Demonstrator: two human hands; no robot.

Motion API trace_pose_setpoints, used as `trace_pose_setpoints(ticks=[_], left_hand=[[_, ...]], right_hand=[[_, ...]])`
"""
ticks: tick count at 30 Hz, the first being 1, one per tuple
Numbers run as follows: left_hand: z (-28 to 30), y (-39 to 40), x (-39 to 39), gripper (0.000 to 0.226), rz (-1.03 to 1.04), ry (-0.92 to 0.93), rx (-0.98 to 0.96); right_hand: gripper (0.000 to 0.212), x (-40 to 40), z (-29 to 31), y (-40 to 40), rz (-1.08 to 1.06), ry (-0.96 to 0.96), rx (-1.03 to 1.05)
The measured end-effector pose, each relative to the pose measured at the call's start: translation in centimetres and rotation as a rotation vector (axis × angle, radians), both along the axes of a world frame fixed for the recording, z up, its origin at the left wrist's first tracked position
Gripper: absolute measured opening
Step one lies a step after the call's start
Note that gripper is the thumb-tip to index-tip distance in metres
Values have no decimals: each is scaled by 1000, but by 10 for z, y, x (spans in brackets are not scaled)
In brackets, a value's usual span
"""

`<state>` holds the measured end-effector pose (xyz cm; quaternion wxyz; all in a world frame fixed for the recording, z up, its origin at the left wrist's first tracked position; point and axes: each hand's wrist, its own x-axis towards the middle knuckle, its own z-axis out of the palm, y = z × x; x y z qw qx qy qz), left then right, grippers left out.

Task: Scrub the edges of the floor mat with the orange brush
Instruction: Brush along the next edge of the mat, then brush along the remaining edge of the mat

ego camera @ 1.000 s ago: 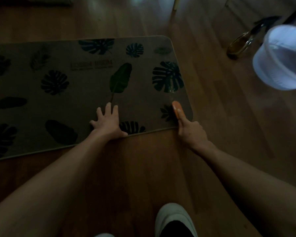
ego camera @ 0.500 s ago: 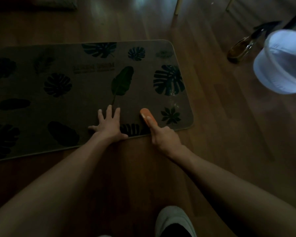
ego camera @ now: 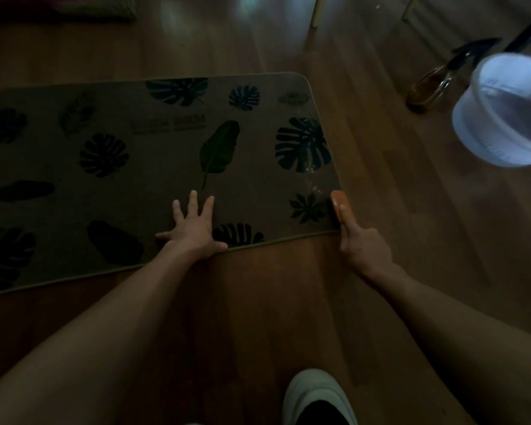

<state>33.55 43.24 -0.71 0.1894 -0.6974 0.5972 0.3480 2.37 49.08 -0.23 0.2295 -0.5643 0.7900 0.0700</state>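
The wooden floor (ego camera: 288, 302) ran out under my arms in every direction, and on it, ahead of both hands, lay the floor mat (ego camera: 154, 167) with its dark leaf print, its near edge passing just under my wrists and its right corner sitting beside my right fingers. Off past my right hand, well clear of the mat, stood a pale plastic tub (ego camera: 503, 118) and, beyond it, a spray bottle (ego camera: 432, 87) lying on the boards. My left hand (ego camera: 193, 228) was flat on the mat by the near edge, fingers straight and spread, pinning it down. My right hand (ego camera: 362, 246) gripped the orange brush (ego camera: 341, 207), fingers curled round its handle, its head pointing away from me and sitting right at the mat's near right corner. A wet gleam showed on the mat just beyond the brush tip, so I judged this corner had at least been dampened; whether any edge was properly scrubbed I could not tell in that dim light. By my reckoning the far edge and the long left stretch were yet to be done
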Motion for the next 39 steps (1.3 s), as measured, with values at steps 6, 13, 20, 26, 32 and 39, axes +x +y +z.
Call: trace_pose_setpoints(ticks=[6,13,20,26,32,39], left_hand=[[2,0,-1,114,-36,-19,-16],[1,-3,3,116,-53,-46,-43],[20,-25,-6,107,-35,-27,32],[107,-70,-34,68,179,500,-234],[282,-61,-52,51,302,717,-341],[524,-55,-76,45,466,806,-413]], right_hand=[[62,60,-7,4,25,-208,13],[72,127,-17,-2,246,-297,37],[58,81,12,-31,205,-431,71],[67,37,112,-81,116,-625,37],[60,31,285,-85,44,-762,32],[52,8,533,-91,22,-851,-6]])
